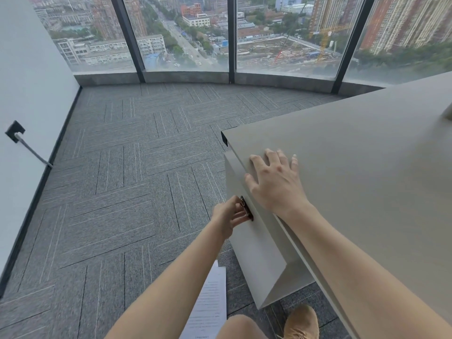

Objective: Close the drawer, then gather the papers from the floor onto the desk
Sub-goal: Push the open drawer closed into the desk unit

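the desk (354, 167) in front of you has a smooth, matt top in pale grey-beige, like painted or laminated board, with no visible grain. the drawer (254, 245) front below it has the same flat, dull finish. its small handle (246, 208) is dark and glossy, catching a little light; whether it is metal or plastic cannot be told. the floor (117, 192) is rough, flecked grey carpet, laid in tiles with thin pale and dark stripes. the papers (208, 304) on it are thin white printed sheets, matt. your shoe (302, 321) looks like soft tan suede. the window (186, 33) glass is smooth and faintly reflective, set in dark matt frames.
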